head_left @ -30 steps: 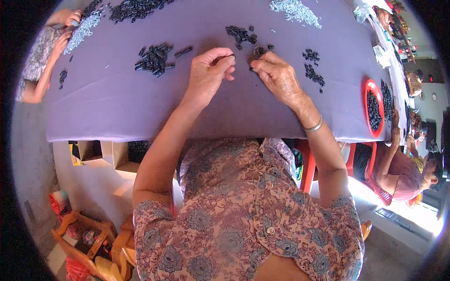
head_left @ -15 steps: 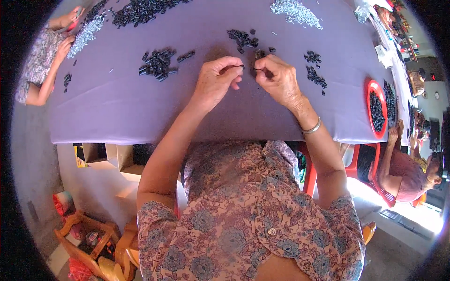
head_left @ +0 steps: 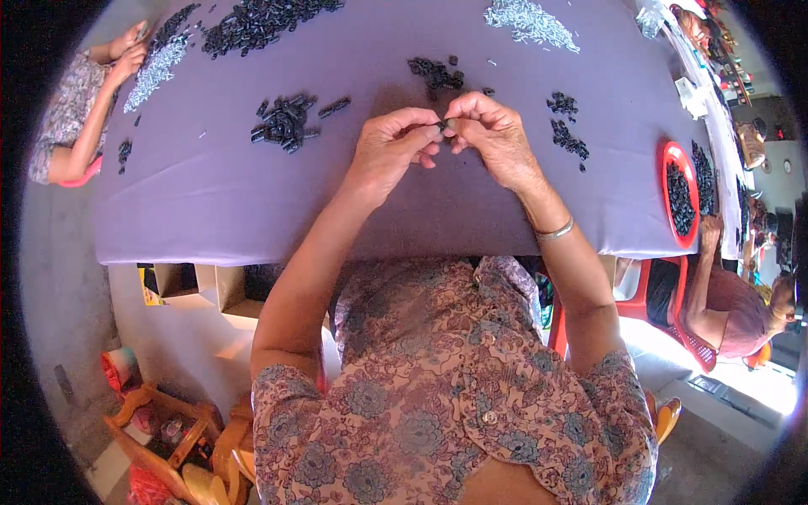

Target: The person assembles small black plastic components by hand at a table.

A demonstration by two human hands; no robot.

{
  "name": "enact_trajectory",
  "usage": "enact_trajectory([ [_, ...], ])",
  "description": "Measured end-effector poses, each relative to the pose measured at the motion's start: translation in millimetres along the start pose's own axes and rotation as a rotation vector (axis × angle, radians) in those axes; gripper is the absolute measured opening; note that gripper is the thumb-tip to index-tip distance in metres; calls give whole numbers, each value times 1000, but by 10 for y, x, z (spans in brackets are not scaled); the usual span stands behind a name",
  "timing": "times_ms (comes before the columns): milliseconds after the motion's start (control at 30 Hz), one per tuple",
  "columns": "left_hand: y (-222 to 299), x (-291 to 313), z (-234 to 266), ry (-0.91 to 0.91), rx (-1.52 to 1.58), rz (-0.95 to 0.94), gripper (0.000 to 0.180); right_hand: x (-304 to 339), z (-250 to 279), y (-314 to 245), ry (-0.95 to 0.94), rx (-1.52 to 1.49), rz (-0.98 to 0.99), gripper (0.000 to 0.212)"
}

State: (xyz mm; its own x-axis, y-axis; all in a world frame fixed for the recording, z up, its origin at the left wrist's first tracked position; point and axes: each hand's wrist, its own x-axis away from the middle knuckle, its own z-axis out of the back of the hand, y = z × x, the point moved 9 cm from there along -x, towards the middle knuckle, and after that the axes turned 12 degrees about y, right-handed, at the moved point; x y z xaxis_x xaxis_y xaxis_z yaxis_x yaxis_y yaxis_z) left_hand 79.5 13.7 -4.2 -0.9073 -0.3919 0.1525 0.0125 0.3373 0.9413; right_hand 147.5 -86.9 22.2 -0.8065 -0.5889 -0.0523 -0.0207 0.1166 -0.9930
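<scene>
My left hand and my right hand meet above the middle of the table, thumbs and fingertips pinched together. Between the fingertips sits a small black part, gripped from both sides; its exact kind is too small to tell. Just beyond my hands lies a pile of small black pieces. A heap of black cylindrical pieces is left of my left hand, with one short black cylinder beside it. Two small clusters of black pieces lie right of my right hand.
The table has a purple cloth. At its far side are a large black heap and a silvery pile. A red basin of black pieces stands at the right edge. Other people sit at left and right.
My right hand has come left, bringing its fingertips against those of my left hand at the small black part. The co-worker's hands at the left have drawn closer together.
</scene>
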Motion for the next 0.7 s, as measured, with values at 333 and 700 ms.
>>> enact_trajectory([
  [333, 1, -15, -4, -33, -28, -40, 19, -4, -18, -5, -69, 97, 1, 3],
  [700, -33, 1, -52, -82, -17, 26, 18, -36, -59, -48, -178, 125, -27, 7],
])
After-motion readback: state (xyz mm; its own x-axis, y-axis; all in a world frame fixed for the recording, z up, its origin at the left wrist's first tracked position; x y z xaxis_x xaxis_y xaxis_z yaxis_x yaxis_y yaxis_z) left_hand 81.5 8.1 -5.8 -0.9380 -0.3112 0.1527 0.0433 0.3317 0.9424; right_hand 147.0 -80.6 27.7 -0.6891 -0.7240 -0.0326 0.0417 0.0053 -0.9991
